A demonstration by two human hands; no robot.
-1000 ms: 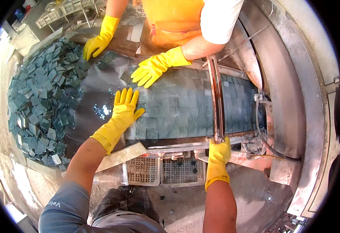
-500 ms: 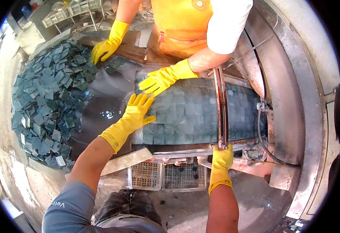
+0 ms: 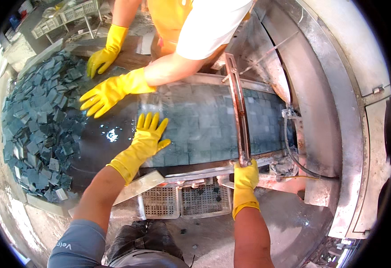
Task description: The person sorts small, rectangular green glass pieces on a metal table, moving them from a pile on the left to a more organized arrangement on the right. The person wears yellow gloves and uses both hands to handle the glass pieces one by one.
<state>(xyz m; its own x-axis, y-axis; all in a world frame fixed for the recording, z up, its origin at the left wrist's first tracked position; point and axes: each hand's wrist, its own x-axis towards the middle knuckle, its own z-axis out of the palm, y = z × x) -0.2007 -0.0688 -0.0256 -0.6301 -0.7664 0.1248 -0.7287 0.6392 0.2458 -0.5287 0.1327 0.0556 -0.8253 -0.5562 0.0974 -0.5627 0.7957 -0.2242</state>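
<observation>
My left hand (image 3: 145, 142), in a yellow rubber glove, lies flat with fingers spread at the left end of rows of wet grey-green square tiles (image 3: 200, 129). My right hand (image 3: 246, 182), gloved alike, is closed around the near end of a rusty metal bar (image 3: 240, 118) that crosses above the tiles. Left of my left hand is a dark wet surface (image 3: 101, 147), and past it a heap of loose tiles (image 3: 37, 129). Across from me, a co-worker's yellow-gloved hand (image 3: 108, 96) reaches over that dark surface, while their other hand (image 3: 101, 60) rests by the heap.
Two plastic crates (image 3: 204, 201) stand below the near edge, beside a pale slanted board (image 3: 139, 185). To the right, a black hose (image 3: 300, 163) hangs by a large metal housing (image 3: 320, 107). White baskets (image 3: 66, 15) sit on a rack at the far left.
The co-worker's nearer hand has moved left, off the tile rows and onto the dark surface towards the heap. My left hand stays at the tiles' end; my right keeps hold of the bar.
</observation>
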